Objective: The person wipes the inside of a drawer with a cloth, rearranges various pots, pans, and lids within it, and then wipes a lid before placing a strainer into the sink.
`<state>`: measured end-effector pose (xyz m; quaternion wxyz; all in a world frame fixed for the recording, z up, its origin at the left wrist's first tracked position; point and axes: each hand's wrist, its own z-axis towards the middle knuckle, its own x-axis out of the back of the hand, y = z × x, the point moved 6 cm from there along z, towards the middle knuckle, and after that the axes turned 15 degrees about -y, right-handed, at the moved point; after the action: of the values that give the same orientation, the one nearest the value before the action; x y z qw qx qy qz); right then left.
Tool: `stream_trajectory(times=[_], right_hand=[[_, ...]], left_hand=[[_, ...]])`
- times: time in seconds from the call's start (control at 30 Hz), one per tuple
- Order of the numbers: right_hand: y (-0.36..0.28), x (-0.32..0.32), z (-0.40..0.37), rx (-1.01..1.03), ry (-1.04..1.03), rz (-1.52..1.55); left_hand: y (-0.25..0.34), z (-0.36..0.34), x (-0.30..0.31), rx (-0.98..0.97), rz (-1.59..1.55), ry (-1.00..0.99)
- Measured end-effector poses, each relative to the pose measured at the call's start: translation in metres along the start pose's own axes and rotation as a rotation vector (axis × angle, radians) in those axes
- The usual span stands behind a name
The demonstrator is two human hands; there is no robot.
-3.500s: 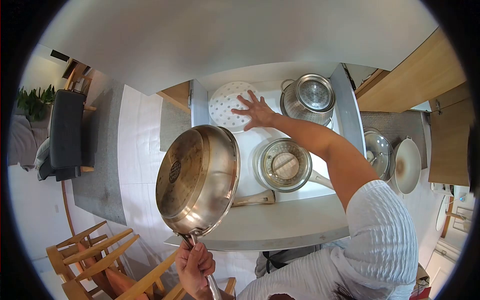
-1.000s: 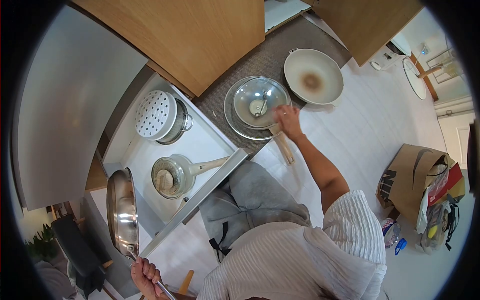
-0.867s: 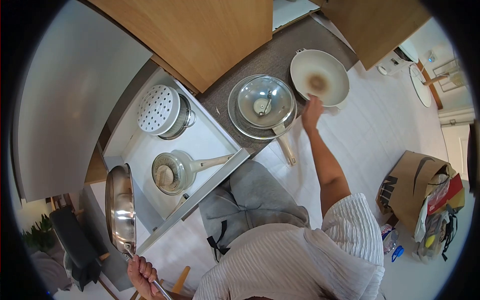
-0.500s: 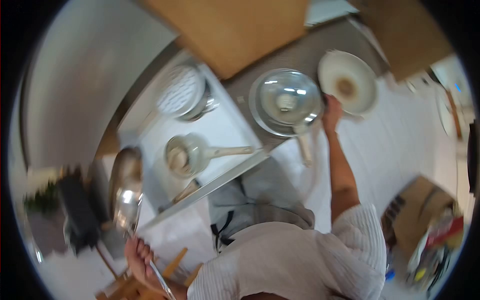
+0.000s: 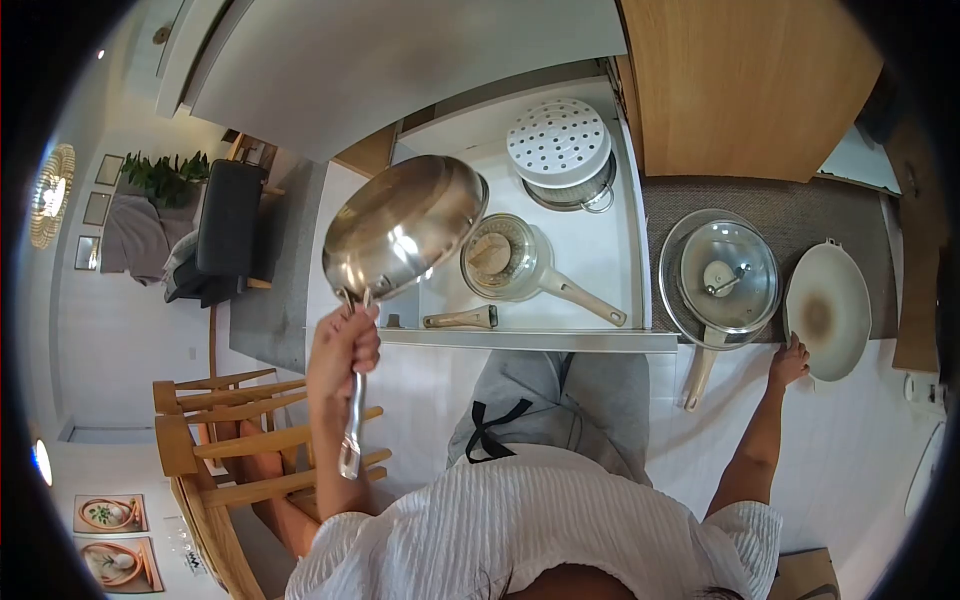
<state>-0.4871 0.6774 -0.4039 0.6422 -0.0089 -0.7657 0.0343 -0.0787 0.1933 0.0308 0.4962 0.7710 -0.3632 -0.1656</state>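
Your left hand point(image 5: 345, 345) is closed around the handle of a steel frying pan point(image 5: 400, 225), held up tilted, underside showing, at the left side of the open drawer point(image 5: 540, 341). With its weight far out from your grip, a turned wrist could swing it down onto the glass-topped saucepan point(image 5: 500, 262) inside the drawer, likely chipping the glass.

Your right hand point(image 5: 790, 362) reaches well right of the drawer, fingers at the near rim of a pale pan point(image 5: 828, 310); whether they pinch it, you cannot tell from here. Held by the rim alone, that pan could tip or slide. Between it and the drawer sits a glass-lidded pan point(image 5: 728, 275); a sideways knock could shift its lid. Arms spread this wide probably leave one side poorly watched.
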Motion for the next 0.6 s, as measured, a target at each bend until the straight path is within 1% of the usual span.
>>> stream_trajectory(times=[0.03,0.07,0.13,0.17,0.23,0.27,0.3,0.33,0.4,0.47,0.53,0.57,0.6], right_hand=[[0.0,-0.003,0.004,-0.011,-0.021,-0.015],[0.0,-0.006,0.008,-0.022,-0.043,-0.029],[0.0,-0.009,0.011,-0.009,-0.02,-0.03],[0.0,-0.008,0.011,-0.003,-0.001,-0.03],[0.0,-0.003,0.011,-0.009,-0.028,-0.044],[0.0,-0.002,0.011,-0.017,-0.059,-0.06],[0.003,-0.006,0.012,0.015,-0.008,-0.074],[0.002,-0.004,0.011,0.018,-0.001,-0.071],[0.003,-0.002,0.011,0.005,-0.067,-0.094],[0.006,-0.003,0.014,0.022,-0.046,-0.096],[0.009,-0.003,0.014,-0.008,-0.164,-0.09],[0.012,-0.003,0.016,0.019,-0.169,-0.032],[0.012,-0.003,0.026,0.021,-0.165,-0.039]], left_hand=[[0.002,0.009,0.006,0.047,-0.021,-0.004],[0.009,0.021,0.017,0.046,-0.026,0.0],[0.008,0.052,0.028,0.236,-0.108,-0.165],[0.009,0.07,0.032,0.232,-0.109,-0.163],[0.001,0.106,0.036,0.33,-0.124,-0.235],[-0.003,0.125,0.04,0.324,-0.127,-0.233],[-0.011,0.144,0.043,0.341,-0.107,-0.237],[-0.017,0.161,0.047,0.353,-0.087,-0.241],[-0.029,0.192,0.055,0.341,-0.076,-0.249],[-0.04,0.214,0.062,0.327,-0.068,-0.261],[-0.051,0.23,0.068,0.301,-0.052,-0.297],[-0.056,0.236,0.072,0.291,-0.051,-0.291],[-0.062,0.243,0.076,0.291,-0.059,-0.292]])
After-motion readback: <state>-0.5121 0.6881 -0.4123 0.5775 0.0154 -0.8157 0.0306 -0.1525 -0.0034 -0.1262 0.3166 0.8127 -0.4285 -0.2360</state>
